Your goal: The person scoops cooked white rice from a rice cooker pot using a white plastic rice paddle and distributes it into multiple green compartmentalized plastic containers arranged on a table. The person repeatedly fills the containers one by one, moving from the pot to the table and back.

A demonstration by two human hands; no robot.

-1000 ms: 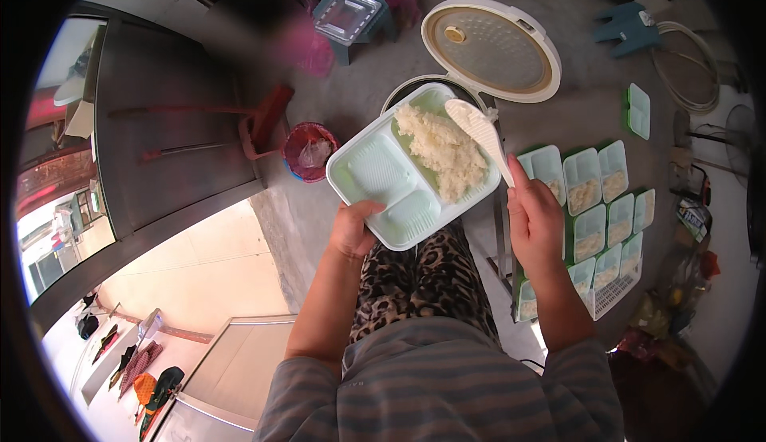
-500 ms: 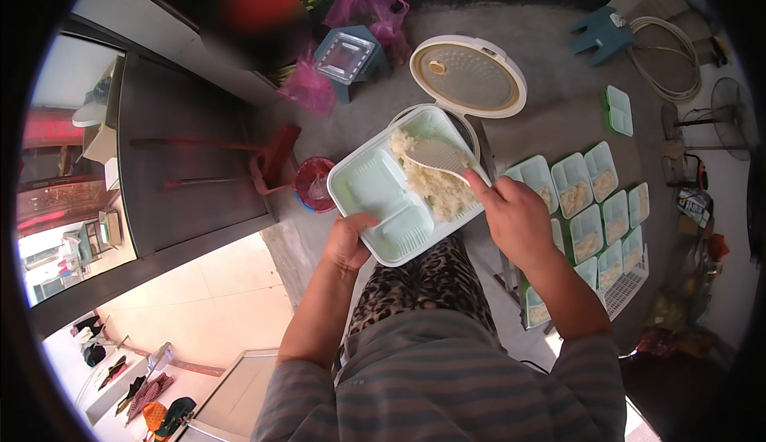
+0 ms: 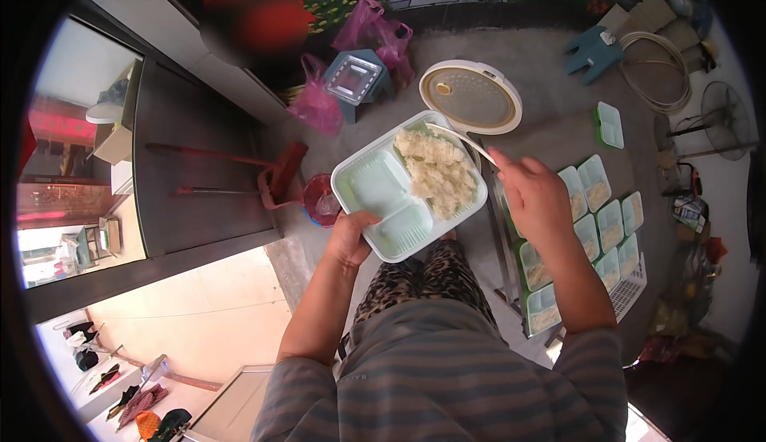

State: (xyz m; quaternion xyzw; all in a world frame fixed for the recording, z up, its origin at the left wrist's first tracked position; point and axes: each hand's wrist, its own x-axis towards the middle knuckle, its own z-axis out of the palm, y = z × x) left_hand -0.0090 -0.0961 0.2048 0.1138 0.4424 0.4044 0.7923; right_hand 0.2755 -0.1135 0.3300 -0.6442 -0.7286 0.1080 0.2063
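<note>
A pale green compartment food tray (image 3: 371, 187) is held up in front of me, my left hand (image 3: 349, 237) closed on its near left corner with the thumb over the rim. White rice (image 3: 437, 172) fills its long right compartment; the two left compartments hold nothing. My right hand (image 3: 533, 195) grips the handle of a white rice paddle (image 3: 467, 140), turned edge-on with its tip at the far end of the rice. Beyond the tray stands the raised lid (image 3: 471, 96) of a rice cooker, whose body is mostly hidden behind the tray.
On the right, a table carries several green-white trays (image 3: 610, 226) with rice and a white plastic basket (image 3: 629, 292). One more tray (image 3: 610, 125) lies farther back. A blue stool (image 3: 357, 83) with clear containers, pink bags (image 3: 315, 107) and a red bin (image 3: 321, 200) stand left.
The paddle has turned from lying flat over the rice to edge-on at its far side, uncovering more rice. My right hand has shifted slightly right.
</note>
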